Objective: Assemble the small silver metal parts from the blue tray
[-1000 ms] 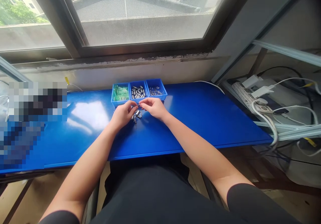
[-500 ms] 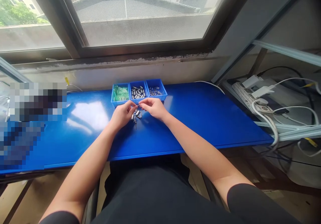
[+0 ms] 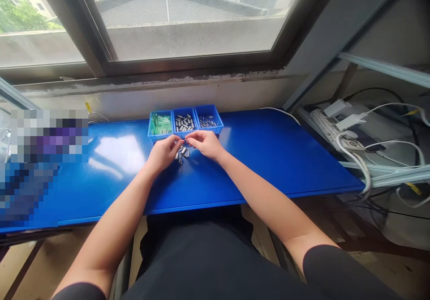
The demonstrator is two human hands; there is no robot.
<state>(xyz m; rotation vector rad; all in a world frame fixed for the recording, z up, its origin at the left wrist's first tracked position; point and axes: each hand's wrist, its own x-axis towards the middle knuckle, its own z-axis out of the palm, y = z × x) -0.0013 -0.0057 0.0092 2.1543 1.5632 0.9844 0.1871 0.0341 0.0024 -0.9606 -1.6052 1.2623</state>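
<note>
My left hand (image 3: 164, 153) and my right hand (image 3: 207, 145) meet fingertip to fingertip above the blue table, just in front of a blue three-part bin (image 3: 184, 135). Both are closed in a pinch. A tiny light glint shows between their fingertips, too small to name. Below them lies a loose pile of small silver-and-black cylindrical parts (image 3: 182, 153), some with thin shafts, partly covered by the fingers. Similar short cylinders (image 3: 184, 123) fill the bin's middle compartment. Thin metal pin-like pieces (image 3: 208, 122) lie in the right one, and green bagged items (image 3: 161, 124) in the left.
The blue table (image 3: 268, 156) runs beneath a window (image 3: 195, 22). At the right, a power strip (image 3: 336, 130) with plugged-in chargers and white cables sits beside a metal frame (image 3: 386, 179). A pixelated area covers the table's left end.
The view has shifted very slightly. Both hands stay together over the pile, with only tiny finger movement.
</note>
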